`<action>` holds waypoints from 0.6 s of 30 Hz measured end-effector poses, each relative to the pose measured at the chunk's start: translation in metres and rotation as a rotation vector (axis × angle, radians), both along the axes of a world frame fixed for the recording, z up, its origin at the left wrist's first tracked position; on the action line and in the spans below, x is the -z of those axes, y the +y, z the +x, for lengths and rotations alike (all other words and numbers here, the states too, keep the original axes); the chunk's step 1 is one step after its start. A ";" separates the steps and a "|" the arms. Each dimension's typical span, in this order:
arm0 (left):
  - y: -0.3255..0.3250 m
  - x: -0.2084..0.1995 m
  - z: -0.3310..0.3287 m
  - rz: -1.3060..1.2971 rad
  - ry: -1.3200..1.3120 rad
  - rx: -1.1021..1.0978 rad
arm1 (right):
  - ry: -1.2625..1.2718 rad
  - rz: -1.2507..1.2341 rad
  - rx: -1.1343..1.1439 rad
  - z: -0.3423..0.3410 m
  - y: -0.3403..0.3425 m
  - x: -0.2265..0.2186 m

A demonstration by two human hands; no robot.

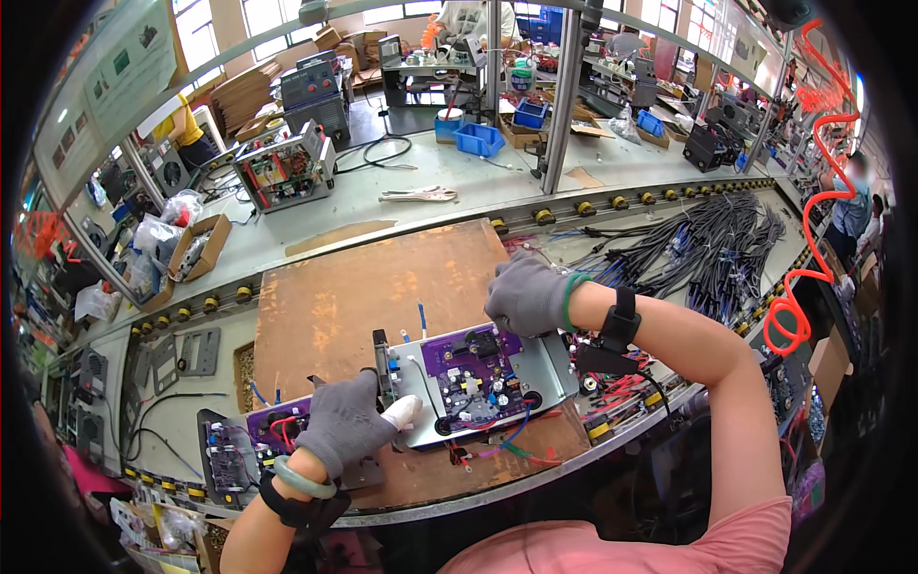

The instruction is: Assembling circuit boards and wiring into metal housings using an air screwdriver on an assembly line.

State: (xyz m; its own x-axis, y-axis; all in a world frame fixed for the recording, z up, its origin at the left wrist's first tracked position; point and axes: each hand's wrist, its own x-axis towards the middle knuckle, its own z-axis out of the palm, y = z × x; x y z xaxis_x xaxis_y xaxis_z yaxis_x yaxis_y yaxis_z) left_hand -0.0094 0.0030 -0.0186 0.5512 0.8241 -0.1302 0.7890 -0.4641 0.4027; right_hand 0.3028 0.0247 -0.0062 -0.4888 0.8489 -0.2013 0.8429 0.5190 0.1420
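Observation:
A metal chassis (417, 432) carrying a purple circuit board (442, 356) sits on the brown wooden board. My left hand (349, 421), in a grey glove with a white cover on the thumb, grips the chassis's left end beside its upright black panel (383, 364). The thumb lies over the metal edge. Beyond the chassis's far right corner is my right hand (532, 293), also gloved, its fingers curled closed. Thin reddish wires (541, 253) show just past its knuckles; whatever it holds is hidden. Under my left forearm, a second unit with purple boards (229, 450) is partly covered.
The scratched wooden board (382, 263) rests on a roller conveyor (583, 208). Bundled black cables (703, 244) lie at right, with red-tipped wires (631, 383) nearer me. Grey panels (199, 352) lie left. A coiled orange hose (813, 196) hangs at right. An opened machine (287, 170) stands behind.

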 end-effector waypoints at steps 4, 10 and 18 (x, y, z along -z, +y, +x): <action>0.001 0.001 0.000 -0.007 0.012 -0.014 | -0.088 -0.119 0.038 -0.007 0.004 -0.003; -0.001 0.000 0.000 -0.020 0.007 -0.030 | -0.163 -0.338 0.074 -0.021 0.021 -0.014; 0.004 0.010 0.001 0.039 -0.077 0.018 | -0.255 -0.664 0.080 -0.031 0.049 -0.030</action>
State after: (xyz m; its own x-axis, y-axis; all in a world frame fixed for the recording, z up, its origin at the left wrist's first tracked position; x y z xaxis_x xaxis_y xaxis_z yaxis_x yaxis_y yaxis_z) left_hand -0.0084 0.0071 -0.0287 0.5730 0.8177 -0.0549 0.7478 -0.4943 0.4433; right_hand 0.2714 0.0736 0.0242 -0.2989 0.5392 -0.7873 0.8648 0.5018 0.0154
